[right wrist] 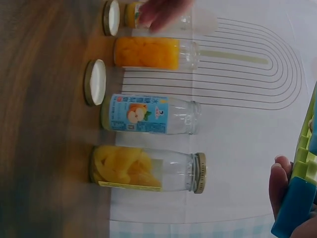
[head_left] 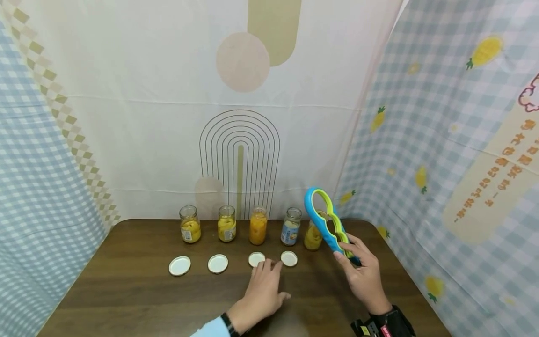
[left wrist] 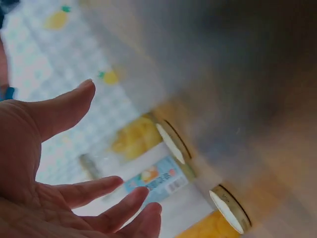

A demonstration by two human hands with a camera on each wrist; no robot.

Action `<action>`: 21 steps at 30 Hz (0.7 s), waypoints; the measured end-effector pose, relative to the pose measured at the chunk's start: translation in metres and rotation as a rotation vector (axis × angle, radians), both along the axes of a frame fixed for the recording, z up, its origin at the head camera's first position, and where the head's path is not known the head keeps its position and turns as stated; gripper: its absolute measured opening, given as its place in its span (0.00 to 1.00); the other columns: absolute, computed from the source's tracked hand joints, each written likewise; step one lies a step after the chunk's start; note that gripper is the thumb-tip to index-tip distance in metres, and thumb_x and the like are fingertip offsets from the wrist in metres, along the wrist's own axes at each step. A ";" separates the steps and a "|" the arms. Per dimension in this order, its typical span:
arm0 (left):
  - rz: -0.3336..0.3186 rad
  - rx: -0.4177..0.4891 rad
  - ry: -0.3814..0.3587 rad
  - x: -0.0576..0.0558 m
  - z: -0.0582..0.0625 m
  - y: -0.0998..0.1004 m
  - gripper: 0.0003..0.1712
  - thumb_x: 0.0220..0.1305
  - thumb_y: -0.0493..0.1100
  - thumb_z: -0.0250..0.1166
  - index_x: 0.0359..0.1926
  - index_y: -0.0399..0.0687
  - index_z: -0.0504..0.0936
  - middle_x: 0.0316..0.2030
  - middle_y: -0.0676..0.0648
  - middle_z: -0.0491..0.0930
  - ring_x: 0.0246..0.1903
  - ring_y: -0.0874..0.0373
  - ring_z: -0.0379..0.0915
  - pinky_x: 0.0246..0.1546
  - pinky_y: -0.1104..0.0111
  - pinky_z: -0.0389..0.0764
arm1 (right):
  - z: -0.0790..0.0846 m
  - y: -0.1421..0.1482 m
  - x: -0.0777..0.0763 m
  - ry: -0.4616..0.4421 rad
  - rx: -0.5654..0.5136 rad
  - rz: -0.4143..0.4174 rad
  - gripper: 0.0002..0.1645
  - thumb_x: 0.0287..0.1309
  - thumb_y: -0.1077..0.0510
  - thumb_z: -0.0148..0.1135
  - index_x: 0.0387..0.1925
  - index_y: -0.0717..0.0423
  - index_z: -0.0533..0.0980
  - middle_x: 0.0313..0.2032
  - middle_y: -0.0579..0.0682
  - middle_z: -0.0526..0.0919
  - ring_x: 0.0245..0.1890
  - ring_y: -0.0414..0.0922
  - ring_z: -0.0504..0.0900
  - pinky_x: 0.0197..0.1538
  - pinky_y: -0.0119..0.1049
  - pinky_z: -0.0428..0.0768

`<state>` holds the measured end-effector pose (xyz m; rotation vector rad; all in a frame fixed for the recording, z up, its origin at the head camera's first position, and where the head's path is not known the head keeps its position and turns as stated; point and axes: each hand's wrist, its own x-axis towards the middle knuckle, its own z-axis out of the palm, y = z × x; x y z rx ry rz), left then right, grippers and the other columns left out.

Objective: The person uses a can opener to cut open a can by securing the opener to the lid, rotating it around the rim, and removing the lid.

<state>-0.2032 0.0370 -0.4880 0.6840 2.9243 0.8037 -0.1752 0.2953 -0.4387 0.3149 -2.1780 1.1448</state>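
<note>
My right hand point(head_left: 364, 274) grips a blue and green multi-size jar opener point(head_left: 316, 219) by its handle end, raised in front of the rightmost jar point(right wrist: 124, 167). That jar holds yellow fruit pieces and has its lid point(right wrist: 200, 172) on. Over the table, my left hand point(head_left: 262, 290) reaches forward with fingers spread, holding nothing; its fingertips appear near two white-faced lids, one the lid point(head_left: 288, 258) before the blue-labelled jar point(right wrist: 138, 114). Whether the fingers touch the other lid point(head_left: 256, 258) cannot be told from the head view.
Along the back of the brown table point(head_left: 139, 295) stand further open jars of fruit: an orange one point(head_left: 258, 227), a yellow one point(head_left: 227, 224) and the leftmost jar point(head_left: 190, 225). Two more lids lie to the left, one nearer the middle point(head_left: 217, 264). A printed cloth point(head_left: 168, 140) hangs behind.
</note>
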 end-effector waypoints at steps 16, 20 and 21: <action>0.104 0.118 -0.012 0.040 0.005 -0.063 0.42 0.60 0.58 0.80 0.68 0.40 0.79 0.63 0.38 0.78 0.63 0.36 0.73 0.59 0.39 0.73 | -0.010 -0.001 0.004 -0.062 -0.004 -0.035 0.13 0.67 0.66 0.71 0.51 0.56 0.88 0.64 0.57 0.83 0.59 0.27 0.79 0.52 0.16 0.80; 0.112 0.139 -0.020 0.040 0.003 -0.061 0.42 0.60 0.57 0.80 0.68 0.40 0.80 0.63 0.37 0.79 0.63 0.35 0.74 0.60 0.38 0.74 | -0.010 -0.001 0.003 -0.055 0.004 -0.026 0.13 0.67 0.67 0.71 0.51 0.56 0.88 0.64 0.57 0.83 0.59 0.27 0.80 0.53 0.16 0.79; 0.107 0.144 -0.024 0.040 0.003 -0.059 0.41 0.60 0.57 0.80 0.68 0.39 0.80 0.63 0.37 0.79 0.63 0.35 0.74 0.60 0.37 0.73 | -0.010 -0.001 0.003 -0.054 0.005 -0.026 0.13 0.67 0.67 0.71 0.51 0.56 0.88 0.64 0.58 0.83 0.59 0.27 0.80 0.53 0.16 0.79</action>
